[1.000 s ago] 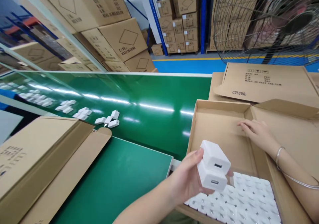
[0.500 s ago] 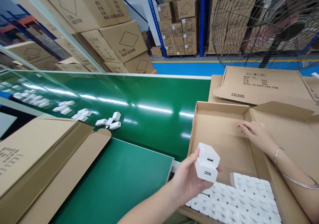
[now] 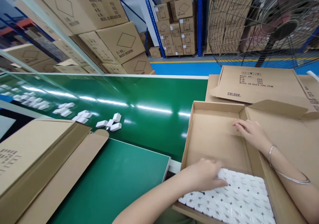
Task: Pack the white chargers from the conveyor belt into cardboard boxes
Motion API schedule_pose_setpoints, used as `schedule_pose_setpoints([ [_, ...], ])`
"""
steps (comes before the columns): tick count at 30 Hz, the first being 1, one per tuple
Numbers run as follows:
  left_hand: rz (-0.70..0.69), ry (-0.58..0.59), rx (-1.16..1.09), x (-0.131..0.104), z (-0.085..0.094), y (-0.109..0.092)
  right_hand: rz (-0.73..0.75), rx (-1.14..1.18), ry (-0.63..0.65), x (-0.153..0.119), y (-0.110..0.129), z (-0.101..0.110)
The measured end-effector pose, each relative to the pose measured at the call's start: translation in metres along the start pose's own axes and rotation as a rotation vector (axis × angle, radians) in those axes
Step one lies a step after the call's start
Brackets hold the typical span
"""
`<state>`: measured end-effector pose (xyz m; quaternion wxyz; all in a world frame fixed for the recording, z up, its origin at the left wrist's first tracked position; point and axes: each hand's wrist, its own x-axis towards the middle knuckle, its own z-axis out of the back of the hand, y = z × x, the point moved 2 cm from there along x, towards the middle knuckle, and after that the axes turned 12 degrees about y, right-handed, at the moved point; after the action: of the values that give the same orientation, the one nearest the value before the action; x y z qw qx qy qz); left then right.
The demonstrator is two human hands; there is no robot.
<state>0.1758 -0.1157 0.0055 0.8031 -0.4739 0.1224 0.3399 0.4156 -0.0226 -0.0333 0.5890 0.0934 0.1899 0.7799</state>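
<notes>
In an open cardboard tray box (image 3: 214, 131), white USB chargers (image 3: 246, 197) stand packed in tight rows at the near end. My left hand (image 3: 208, 175) reaches down at the left of the rear row, palm downward and fingers curled. Its fingers close around white chargers at the row's edge, mostly hidden beneath the hand. The thumb lies along the tops of the packed chargers. Over the box's right wall hangs my right hand (image 3: 251, 134), fingers loosely bent and apart, with nothing visible in them. A metal bangle circles that wrist.
Loose chargers (image 3: 109, 122) lie in several groups on the green conveyor belt (image 3: 154, 124). A folded carton (image 3: 47, 157) rests on the green board (image 3: 119, 174) at left. Behind the tray box sits a flat closed carton (image 3: 261, 84). A fan (image 3: 259, 24) and stacked cartons (image 3: 119, 41) stand beyond.
My left hand has turned palm down and lowered two USB chargers from above the box to the left end of the rear row. My right hand stays about where it was.
</notes>
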Motion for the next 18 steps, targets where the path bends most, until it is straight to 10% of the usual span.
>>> schedule_pose_setpoints([
  [5, -0.016, 0.172, 0.052, 0.003, 0.001, -0.004, -0.012, -0.004, 0.034, -0.001, 0.001, 0.003],
  [10, -0.047, -0.338, 0.108, -0.018, 0.029, 0.023, -0.034, -0.039, 0.037, 0.002, -0.018, -0.002],
  [13, 0.327, -0.713, 0.211, -0.048, 0.064, 0.078, 0.003, -0.074, 0.007, 0.006, -0.037, -0.010],
  [18, 0.973, -0.843, 0.260, -0.113, 0.097, 0.188, 0.032, -0.150, -0.070, 0.010, -0.059, -0.022],
])
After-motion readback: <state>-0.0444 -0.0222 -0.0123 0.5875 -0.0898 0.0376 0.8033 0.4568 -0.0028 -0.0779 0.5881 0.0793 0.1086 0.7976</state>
